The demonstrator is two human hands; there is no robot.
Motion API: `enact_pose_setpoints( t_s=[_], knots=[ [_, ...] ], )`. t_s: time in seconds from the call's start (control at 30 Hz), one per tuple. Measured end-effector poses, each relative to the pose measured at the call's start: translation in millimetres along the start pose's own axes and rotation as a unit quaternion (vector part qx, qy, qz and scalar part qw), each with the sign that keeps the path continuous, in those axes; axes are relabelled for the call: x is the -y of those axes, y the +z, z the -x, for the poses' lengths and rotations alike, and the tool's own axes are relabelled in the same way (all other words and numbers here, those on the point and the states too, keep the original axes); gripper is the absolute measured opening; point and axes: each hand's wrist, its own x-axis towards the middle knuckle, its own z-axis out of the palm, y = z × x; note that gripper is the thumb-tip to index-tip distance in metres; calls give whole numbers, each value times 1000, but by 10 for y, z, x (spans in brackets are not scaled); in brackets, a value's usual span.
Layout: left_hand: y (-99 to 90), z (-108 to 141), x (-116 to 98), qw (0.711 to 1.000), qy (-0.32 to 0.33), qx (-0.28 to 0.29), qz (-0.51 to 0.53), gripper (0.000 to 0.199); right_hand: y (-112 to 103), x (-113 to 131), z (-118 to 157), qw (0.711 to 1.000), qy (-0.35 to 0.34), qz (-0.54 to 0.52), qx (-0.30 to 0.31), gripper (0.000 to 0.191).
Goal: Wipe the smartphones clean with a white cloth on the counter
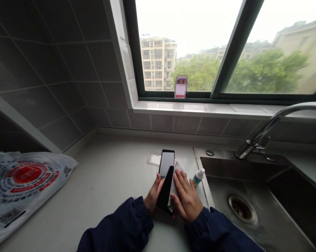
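My left hand [153, 194] is closed round the edge of a black smartphone [165, 196], which is held tilted above the counter. My right hand [187, 196] presses a white cloth or tissue [174, 191] against the phone's right-hand face, its fingers extended and close together. Behind it, a second smartphone [167, 161] with a pale grey screen lies on the counter. A clear phone case [154, 158] is just left of that one. Beside my right hand stands a small white bottle [198, 176] with a blue and yellow label.
A stainless steel sink [220, 185] with a curved tap [262, 131] is on the right. A printed white plastic bag [23, 185] lies on the light counter [95, 196] at the left. A tiled wall and a window [184, 45] with a sill are behind.
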Motion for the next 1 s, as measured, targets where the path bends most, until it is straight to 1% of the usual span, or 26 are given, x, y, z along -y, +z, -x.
enact_pose_setpoints(
  t_s=[0.23, 0.43, 0.83, 1.0],
  knots=[
    [-18, -6, 5, 1000, -6, -4, -10, 74, 24, 7, 8, 1000, 14, -16, -2, 64],
    [-13, -3, 7, 1000, -1, -4, -6, 73, 29, -35, 7, 1000, -8, 1, -3, 66],
    [-22, -8, 15, 1000, -1, 1, -3, 72, 26, -32, 3, 1000, -4, -1, -11, 66],
    [-25, -17, 20, 1000, 3, 0, -4, 71, 29, -34, 3, 1000, -7, 1, -2, 66]
  ],
)
